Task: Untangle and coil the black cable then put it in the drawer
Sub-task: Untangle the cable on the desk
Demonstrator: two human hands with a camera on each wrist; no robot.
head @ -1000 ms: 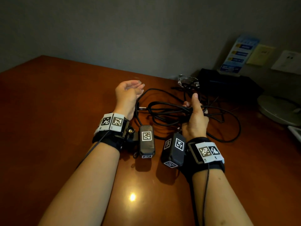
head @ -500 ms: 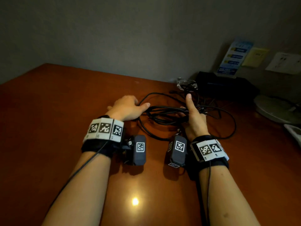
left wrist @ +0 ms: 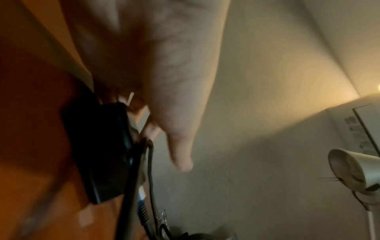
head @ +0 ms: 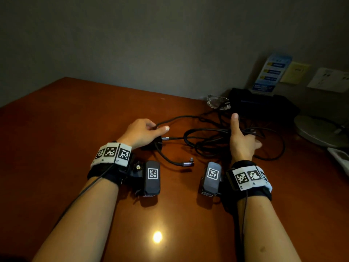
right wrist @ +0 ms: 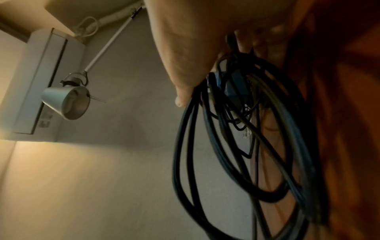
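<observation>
Head view, left hand (head: 140, 132): palm down near the middle of the tabletop (head: 56, 148), fingers curled over a black adapter block (head: 157, 143), thumb stretched toward the cable.
Head view, right hand (head: 240, 142): set on edge, thumb straight up, fingers closed around a bundle of loops.
Head view, black cable (head: 207, 140): loose overlapping loops toward the tabletop's far right; several strands pass through the right hand.
Head view, free end: a silver angled plug (head: 188, 163) lies on bare wood between the two wrists.
Head view, room: broad bare wood toward the left edge and the near edge; a dark box (head: 260, 104) and a grey round base (head: 321, 131) crowd the far right corner.
Left wrist view, left hand (left wrist: 164, 73): blurred; fingers wrap the adapter block (left wrist: 98, 146), and the black cable (left wrist: 150, 170) runs out beside the thumb.
Left wrist view, background: grey wall, a lamp shade (left wrist: 353, 172) at right.
Right wrist view, right hand (right wrist: 195, 40): clamped on the black cable (right wrist: 236, 138); many loops hang from the grip, the thumb beside them.
Right wrist view, background: a lamp shade (right wrist: 65, 102) on a white arm.
</observation>
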